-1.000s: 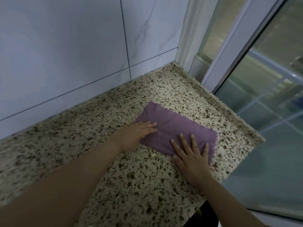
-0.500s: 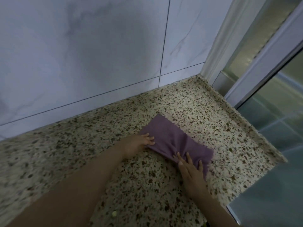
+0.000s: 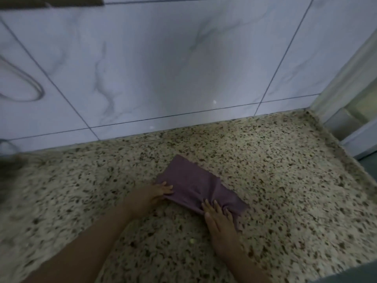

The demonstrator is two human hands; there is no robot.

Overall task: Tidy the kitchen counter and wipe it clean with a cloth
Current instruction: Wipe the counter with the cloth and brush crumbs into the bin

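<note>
A purple cloth (image 3: 195,186) lies bunched on the speckled stone counter (image 3: 275,170), below a marbled tile wall (image 3: 163,68). The left hand (image 3: 157,192) presses its near edge with fingers fairly straight. The right hand (image 3: 219,221) lies flat on the other end, fingers extended.

My left hand (image 3: 158,190) lies at about nine o'clock from my right, its forearm running in from seven o'clock, fingers stretched nearly straight and pointing toward three o'clock. My right hand (image 3: 219,220) sits lower, its forearm coming up from five o'clock, palm down with fingers together and aimed at eleven o'clock. The two hands are apart, and neither is curled into a fist.
</note>
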